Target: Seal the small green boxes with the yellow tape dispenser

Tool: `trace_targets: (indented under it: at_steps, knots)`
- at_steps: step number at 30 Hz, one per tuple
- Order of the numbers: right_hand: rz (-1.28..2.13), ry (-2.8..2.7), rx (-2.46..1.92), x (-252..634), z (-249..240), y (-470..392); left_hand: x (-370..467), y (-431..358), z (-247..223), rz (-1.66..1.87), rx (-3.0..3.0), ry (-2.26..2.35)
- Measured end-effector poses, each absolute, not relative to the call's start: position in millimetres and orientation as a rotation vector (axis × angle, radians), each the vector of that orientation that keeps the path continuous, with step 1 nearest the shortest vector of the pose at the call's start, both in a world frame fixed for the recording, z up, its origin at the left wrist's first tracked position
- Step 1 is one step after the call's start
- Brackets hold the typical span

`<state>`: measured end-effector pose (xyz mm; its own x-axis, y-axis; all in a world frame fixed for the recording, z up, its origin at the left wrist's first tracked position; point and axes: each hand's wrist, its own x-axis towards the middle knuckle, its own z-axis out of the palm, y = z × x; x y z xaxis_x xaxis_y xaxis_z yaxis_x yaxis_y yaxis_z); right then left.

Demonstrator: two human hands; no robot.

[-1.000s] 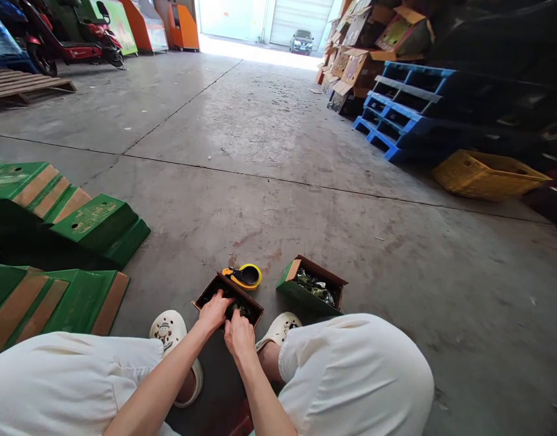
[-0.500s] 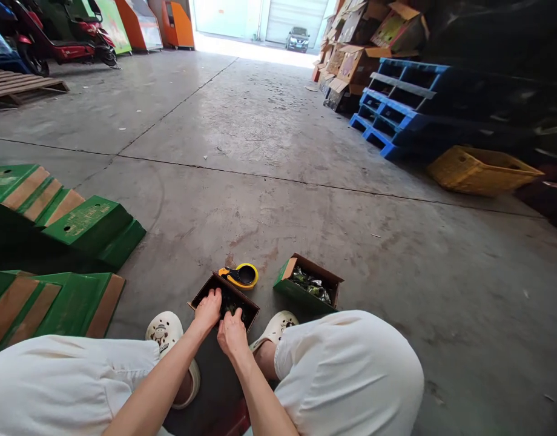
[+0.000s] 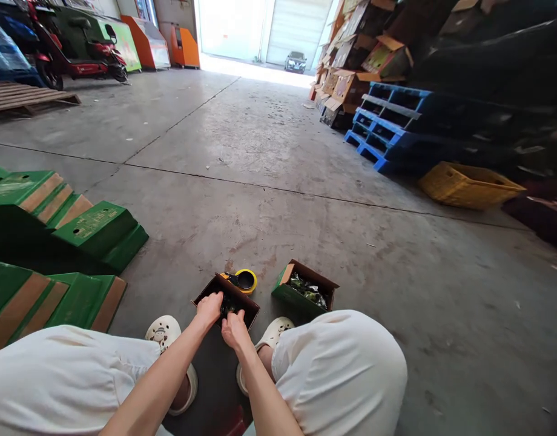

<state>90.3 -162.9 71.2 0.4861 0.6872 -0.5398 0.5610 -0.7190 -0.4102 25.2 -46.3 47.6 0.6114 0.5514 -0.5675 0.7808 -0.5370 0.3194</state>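
Between my feet an open cardboard box stands on the floor, with dark, shiny contents. My left hand reaches into its left part, fingers bent and closed over something too dark to name. At the near right side of the same box is my right hand, its fingers also drawn together at the contents. A tape dispenser with a yellow roll lies just behind the box. To the right stands a second open green box, holding green items in clear plastic.
Green cartons are stacked at the left. A yellow crate and blue pallets stand at the right, near piled cardboard boxes. A red scooter is at the far left.
The view has tilted up slightly. Both hands remain in the box, their fingers a little more drawn in. The near box now partly covers the tape dispenser.
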Motion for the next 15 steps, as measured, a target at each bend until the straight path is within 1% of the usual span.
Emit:
trace_targets:
  at_steps: [3,7,8,9,10,12,13,15]
  knots:
    - [0.997,-1.098,-2.486,93.5,78.2,-168.5,14.1,-49.9,54.9,-0.419,2.305,1.012]
    - [0.718,-0.956,-2.280,110.9,95.8,-174.2,-4.3,-24.1,62.6,0.152,2.229,1.168]
    - [0.621,-0.877,-2.260,119.0,100.7,-176.0,-8.3,-13.5,64.0,0.267,2.187,1.239]
    - [0.537,-0.785,-2.269,127.4,104.7,-178.8,-12.1,-3.1,64.8,0.305,2.139,1.307]
    - [0.472,-0.673,-2.294,135.1,106.9,-182.9,-15.6,6.1,64.8,0.276,2.087,1.362]
    - [0.420,-0.413,-2.353,144.2,103.8,-194.4,-20.8,17.6,61.3,0.108,1.987,1.385]
    - [0.449,-0.288,-2.373,144.1,98.2,-200.8,-22.3,19.2,57.7,0.013,1.949,1.352]
    - [0.610,-0.153,-2.375,133.6,81.5,-211.6,-22.6,15.1,48.1,-0.123,1.914,1.245]
